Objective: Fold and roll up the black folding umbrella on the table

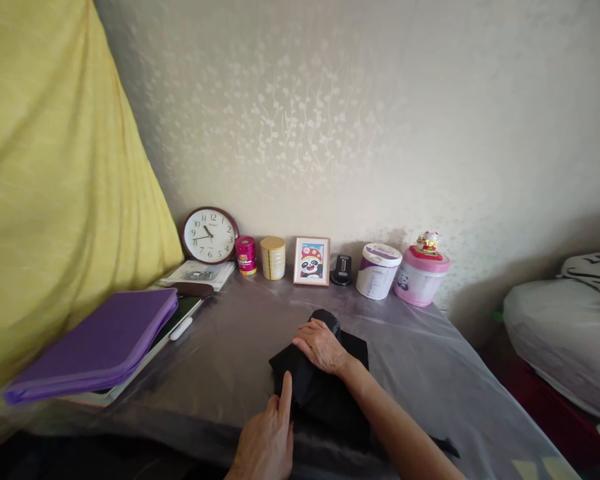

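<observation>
A black folding umbrella (330, 400) with loose, bunched fabric lies on the grey-covered table in front of me. Over its rounded far end rests my right hand (323, 347), fingers closed around the bundle. My left hand (267, 430) is at the near left side of the fabric; its index finger stretches forward along the cloth while the other fingers are curled against it, partly hidden. A thin black strap end (446, 447) pokes out at the lower right, beyond my right forearm.
Along the wall stand a clock (211, 235), a pink can (246, 256), a yellow canister (273, 259), a panda picture frame (312, 261), a small black device (342, 270) and two tubs (379, 271). A purple folder (97, 343) lies left, beside a yellow curtain (60, 167).
</observation>
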Demonstrator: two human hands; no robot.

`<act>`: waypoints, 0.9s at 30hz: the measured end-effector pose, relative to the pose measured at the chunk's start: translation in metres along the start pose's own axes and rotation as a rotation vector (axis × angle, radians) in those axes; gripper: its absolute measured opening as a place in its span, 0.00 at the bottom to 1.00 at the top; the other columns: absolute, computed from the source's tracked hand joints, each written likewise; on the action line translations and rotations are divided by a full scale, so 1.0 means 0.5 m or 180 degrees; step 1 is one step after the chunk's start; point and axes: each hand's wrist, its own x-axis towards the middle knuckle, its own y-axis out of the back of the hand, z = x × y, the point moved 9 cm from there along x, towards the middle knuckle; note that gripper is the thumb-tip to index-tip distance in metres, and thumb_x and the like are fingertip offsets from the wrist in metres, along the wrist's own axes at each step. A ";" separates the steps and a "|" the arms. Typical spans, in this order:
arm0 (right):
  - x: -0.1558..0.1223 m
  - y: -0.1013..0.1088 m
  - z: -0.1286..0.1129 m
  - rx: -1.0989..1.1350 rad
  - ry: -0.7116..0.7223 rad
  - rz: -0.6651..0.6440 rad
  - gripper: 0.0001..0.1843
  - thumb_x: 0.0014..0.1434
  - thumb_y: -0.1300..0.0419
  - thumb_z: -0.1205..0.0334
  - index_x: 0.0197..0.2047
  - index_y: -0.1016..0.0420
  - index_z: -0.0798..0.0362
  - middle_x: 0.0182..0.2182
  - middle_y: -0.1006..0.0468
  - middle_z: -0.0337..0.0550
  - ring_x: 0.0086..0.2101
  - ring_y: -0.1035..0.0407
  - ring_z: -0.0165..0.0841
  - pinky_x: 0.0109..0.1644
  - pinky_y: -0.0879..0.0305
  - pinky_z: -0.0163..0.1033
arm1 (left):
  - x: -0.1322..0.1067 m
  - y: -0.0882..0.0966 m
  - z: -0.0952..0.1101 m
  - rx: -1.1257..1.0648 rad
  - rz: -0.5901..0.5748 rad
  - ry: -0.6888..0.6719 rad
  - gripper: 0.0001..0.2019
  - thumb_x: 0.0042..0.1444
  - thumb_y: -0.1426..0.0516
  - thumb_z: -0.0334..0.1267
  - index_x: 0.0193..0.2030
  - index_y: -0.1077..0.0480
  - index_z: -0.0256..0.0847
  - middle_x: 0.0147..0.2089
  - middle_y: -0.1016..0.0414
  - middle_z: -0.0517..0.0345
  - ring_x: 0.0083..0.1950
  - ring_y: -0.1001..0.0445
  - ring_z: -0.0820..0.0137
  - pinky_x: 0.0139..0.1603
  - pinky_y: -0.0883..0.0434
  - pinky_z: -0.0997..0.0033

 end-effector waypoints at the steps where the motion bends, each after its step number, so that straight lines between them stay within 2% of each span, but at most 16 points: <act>1: 0.011 -0.005 0.022 -0.0104 -0.0059 -0.0044 0.18 0.64 0.56 0.58 0.36 0.27 0.53 0.36 0.23 0.42 0.47 0.35 0.30 0.57 0.52 0.42 | 0.000 -0.001 -0.001 -0.0014 -0.0001 -0.0003 0.32 0.56 0.57 0.31 0.66 0.68 0.34 0.48 0.32 0.43 0.39 0.27 0.65 0.37 0.36 0.70; 7: 0.047 -0.022 0.139 -0.0320 -0.0730 -0.0296 0.17 0.63 0.54 0.57 0.33 0.25 0.51 0.35 0.22 0.42 0.42 0.32 0.32 0.50 0.43 0.38 | 0.002 -0.010 -0.008 -0.0076 -0.0057 0.0039 0.31 0.57 0.59 0.33 0.66 0.68 0.35 0.50 0.33 0.43 0.39 0.28 0.66 0.36 0.36 0.70; 10: 0.048 -0.019 0.181 -0.0295 -0.1107 -0.0213 0.18 0.63 0.55 0.56 0.33 0.25 0.49 0.35 0.22 0.43 0.39 0.30 0.34 0.44 0.40 0.37 | 0.002 -0.009 -0.004 -0.0088 -0.0097 0.0030 0.31 0.57 0.59 0.33 0.66 0.68 0.35 0.51 0.34 0.42 0.40 0.28 0.66 0.36 0.36 0.70; 13: 0.025 0.005 0.220 -0.0346 -0.1473 0.0022 0.17 0.63 0.55 0.57 0.36 0.26 0.50 0.37 0.22 0.45 0.39 0.30 0.35 0.43 0.39 0.39 | -0.001 -0.002 -0.004 -0.0121 -0.0103 0.0078 0.30 0.57 0.59 0.33 0.66 0.67 0.35 0.51 0.34 0.42 0.40 0.28 0.66 0.37 0.36 0.70; 17: -0.067 0.069 0.268 -0.0423 -0.1974 0.0488 0.15 0.62 0.57 0.63 0.42 0.29 0.53 0.43 0.26 0.48 0.44 0.33 0.34 0.48 0.41 0.40 | -0.005 0.007 -0.006 -0.0191 -0.0042 0.0095 0.30 0.57 0.58 0.34 0.65 0.65 0.35 0.51 0.33 0.43 0.41 0.28 0.67 0.38 0.36 0.71; 21: -0.193 0.115 0.276 -0.0327 -0.2430 0.0775 0.17 0.61 0.58 0.60 0.39 0.30 0.55 0.36 0.24 0.49 0.38 0.30 0.36 0.43 0.38 0.39 | -0.007 0.016 -0.008 -0.0223 0.0185 0.0019 0.29 0.57 0.58 0.35 0.65 0.63 0.32 0.49 0.32 0.44 0.40 0.28 0.68 0.38 0.36 0.72; 24: -0.268 0.099 0.255 0.0861 -0.2791 0.0907 0.18 0.60 0.57 0.52 0.36 0.31 0.53 0.28 0.25 0.42 0.26 0.29 0.33 0.32 0.35 0.36 | -0.006 0.016 -0.010 -0.0209 0.0245 0.0032 0.29 0.58 0.59 0.35 0.65 0.62 0.30 0.48 0.31 0.44 0.40 0.28 0.67 0.39 0.36 0.71; 27: -0.300 0.080 0.206 0.1563 -0.2895 0.0987 0.19 0.56 0.53 0.47 0.37 0.31 0.52 0.22 0.27 0.38 0.21 0.31 0.32 0.26 0.35 0.35 | -0.005 0.017 -0.008 -0.0180 0.0240 0.0028 0.29 0.58 0.58 0.35 0.65 0.62 0.30 0.49 0.31 0.44 0.41 0.29 0.68 0.40 0.36 0.72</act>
